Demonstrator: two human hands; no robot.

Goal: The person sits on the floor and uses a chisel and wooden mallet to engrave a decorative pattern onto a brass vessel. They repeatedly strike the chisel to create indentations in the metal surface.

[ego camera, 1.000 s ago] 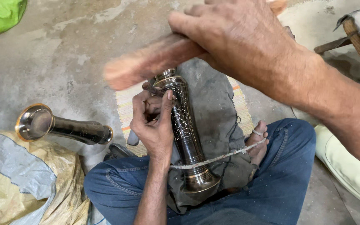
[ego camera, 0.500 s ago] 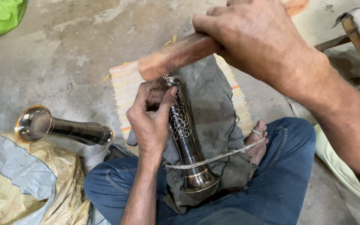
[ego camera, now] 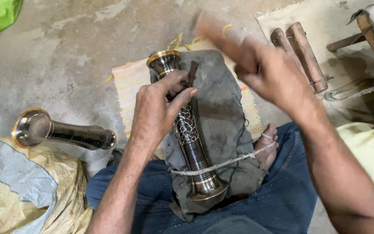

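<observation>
A dark metal vase with a netted pattern is laid on a grey cloth across the lap, tied down near its base by a string. A small chisel is pinched against it by the left hand. The right hand, blurred above right, is closed round a wooden mallet. A second vase lies at the left on the floor.

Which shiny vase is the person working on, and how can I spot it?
Find the grey cloth across the person's lap. The vase lies on it, tied down by a string, under the left hand. Unlike the plain vase on the floor, it has a net pattern.
</observation>
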